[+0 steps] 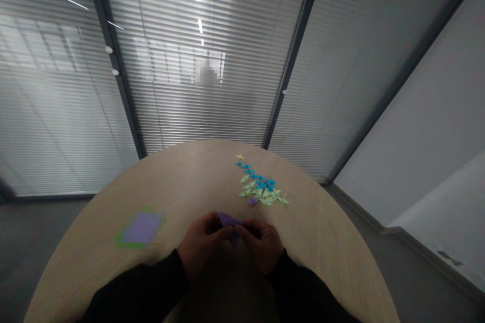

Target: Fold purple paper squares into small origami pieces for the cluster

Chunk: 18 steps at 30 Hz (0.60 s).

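Note:
Between my two hands is a small piece of folded purple paper (228,219), held just above the table near its front. My left hand (202,239) pinches its left side with thumb and fingers. On the other side, my right hand (263,242) grips the paper's right part, the thumbs close together at the middle. A pointed purple tip hangs below the thumbs. Beyond my hands lies a purple folded paper figure (252,201), beside several pale green folded figures (261,195) and several blue ones (261,180).
A round wooden table (322,242) spreads under my hands. To the left lies a purple sheet stack (142,228) with green edges, partly blurred. A yellow folded figure (240,157) lies at the far end. Glass panels with blinds (204,111) stand behind; a white wall (424,161) is at right.

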Each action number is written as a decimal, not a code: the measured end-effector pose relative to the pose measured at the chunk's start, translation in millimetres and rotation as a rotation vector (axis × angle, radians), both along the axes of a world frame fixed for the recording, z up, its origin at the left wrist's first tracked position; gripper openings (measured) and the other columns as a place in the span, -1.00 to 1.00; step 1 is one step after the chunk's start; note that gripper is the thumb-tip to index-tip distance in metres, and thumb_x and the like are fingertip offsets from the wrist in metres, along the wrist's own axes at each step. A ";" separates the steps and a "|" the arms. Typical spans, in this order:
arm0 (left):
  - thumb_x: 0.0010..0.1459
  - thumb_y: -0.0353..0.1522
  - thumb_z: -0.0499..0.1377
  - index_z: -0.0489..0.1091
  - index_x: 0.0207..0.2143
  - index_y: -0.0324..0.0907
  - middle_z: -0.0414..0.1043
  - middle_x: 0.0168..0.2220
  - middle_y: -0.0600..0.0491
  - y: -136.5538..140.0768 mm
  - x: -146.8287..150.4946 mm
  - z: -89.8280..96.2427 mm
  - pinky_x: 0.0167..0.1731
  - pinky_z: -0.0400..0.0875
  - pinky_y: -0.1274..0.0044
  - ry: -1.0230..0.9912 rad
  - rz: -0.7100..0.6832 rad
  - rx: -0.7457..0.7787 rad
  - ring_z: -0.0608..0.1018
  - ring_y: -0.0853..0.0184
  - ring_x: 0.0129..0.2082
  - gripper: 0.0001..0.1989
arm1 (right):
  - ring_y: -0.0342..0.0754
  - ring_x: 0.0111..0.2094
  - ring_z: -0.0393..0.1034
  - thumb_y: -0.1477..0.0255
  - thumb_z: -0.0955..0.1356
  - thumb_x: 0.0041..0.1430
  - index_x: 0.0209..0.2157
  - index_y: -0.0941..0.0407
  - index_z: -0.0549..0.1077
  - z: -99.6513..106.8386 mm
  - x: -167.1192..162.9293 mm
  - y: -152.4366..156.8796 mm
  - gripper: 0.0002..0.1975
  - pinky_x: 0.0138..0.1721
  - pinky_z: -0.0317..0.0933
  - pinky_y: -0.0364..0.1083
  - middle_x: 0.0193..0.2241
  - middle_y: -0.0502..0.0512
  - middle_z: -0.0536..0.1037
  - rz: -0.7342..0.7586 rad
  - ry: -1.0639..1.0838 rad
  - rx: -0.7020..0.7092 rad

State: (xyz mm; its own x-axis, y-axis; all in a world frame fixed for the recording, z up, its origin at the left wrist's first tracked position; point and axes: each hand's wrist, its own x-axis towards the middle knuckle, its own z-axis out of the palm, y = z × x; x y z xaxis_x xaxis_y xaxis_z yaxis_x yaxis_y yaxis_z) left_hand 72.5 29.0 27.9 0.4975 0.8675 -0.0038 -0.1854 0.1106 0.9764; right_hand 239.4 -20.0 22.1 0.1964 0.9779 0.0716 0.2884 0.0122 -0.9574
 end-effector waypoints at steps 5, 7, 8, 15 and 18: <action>-0.07 -0.21 0.40 0.50 -0.37 -0.24 0.57 -0.40 0.01 -1.3 0.4 0.3 -0.30 0.42 0.47 0.026 0.021 0.000 0.56 0.28 -0.37 -0.70 | -0.04 -0.48 0.46 0.16 0.41 0.03 -0.40 0.17 0.59 0.3 -0.1 0.3 -0.67 -0.43 0.28 -0.12 -0.53 0.06 0.58 0.003 0.034 -0.031; -0.07 -0.22 0.40 0.50 -0.37 -0.24 0.57 -0.40 0.00 -1.8 0.6 1.2 -0.30 0.42 0.47 0.026 0.033 0.005 0.56 0.27 -0.37 -0.70 | -0.05 -0.48 0.45 0.16 0.41 0.03 -0.40 0.17 0.58 -0.1 0.1 0.4 -0.67 -0.44 0.27 -0.12 -0.54 0.06 0.58 0.000 0.021 -0.029; -0.07 -0.22 0.40 0.50 -0.37 -0.24 0.57 -0.40 0.00 -2.0 0.7 1.8 -0.31 0.42 0.47 0.029 0.036 0.006 0.56 0.27 -0.37 -0.71 | -0.05 -0.47 0.45 0.16 0.41 0.03 -0.40 0.16 0.59 -0.3 0.2 0.5 -0.67 -0.43 0.27 -0.13 -0.53 0.06 0.58 0.002 0.017 -0.027; -0.07 -0.22 0.39 0.49 -0.39 -0.24 0.56 -0.42 0.02 -3.1 0.3 5.7 -0.33 0.41 0.47 0.053 0.041 0.002 0.55 0.28 -0.39 -0.71 | -0.09 -0.53 0.40 0.16 0.41 0.04 -0.38 0.17 0.59 -1.0 0.1 -0.1 -0.67 -0.49 0.21 -0.15 -0.57 0.03 0.55 -0.006 0.028 -0.055; -0.07 -0.23 0.39 0.49 -0.39 -0.23 0.56 -0.42 0.02 -3.2 -0.2 6.1 -0.33 0.41 0.47 0.076 0.042 0.012 0.56 0.26 -0.38 -0.72 | -0.09 -0.53 0.40 0.15 0.41 0.05 -0.39 0.17 0.59 -1.2 0.2 0.1 -0.66 -0.49 0.21 -0.15 -0.57 0.03 0.55 0.012 0.042 -0.048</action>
